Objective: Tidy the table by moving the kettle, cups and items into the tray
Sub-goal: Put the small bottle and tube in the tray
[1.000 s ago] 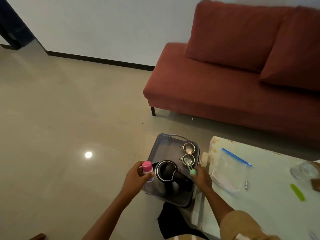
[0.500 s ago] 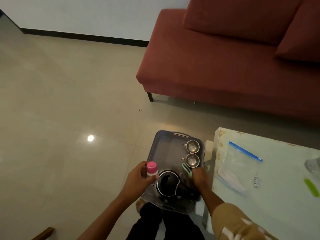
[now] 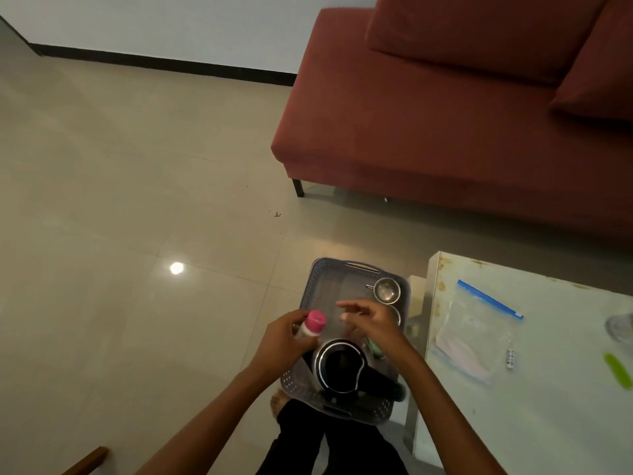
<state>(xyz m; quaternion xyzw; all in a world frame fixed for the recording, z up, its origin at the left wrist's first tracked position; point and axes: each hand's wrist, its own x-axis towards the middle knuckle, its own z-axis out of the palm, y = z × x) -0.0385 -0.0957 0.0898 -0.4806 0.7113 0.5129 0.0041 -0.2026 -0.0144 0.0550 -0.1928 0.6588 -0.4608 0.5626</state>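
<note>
Pink-capped bottle in left hand | right hand loose over tray | writing unreadable

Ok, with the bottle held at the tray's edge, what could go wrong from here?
1. The tray appears to rest on the person's knees, not on the table. The kettle weighs down its near end, so it could tip.
2. The left hand grips the pink-capped bottle over the tray's left rim. Set down there, it may topple onto the floor.
3. The zip bag lies on the table and could be forgotten.
</note>
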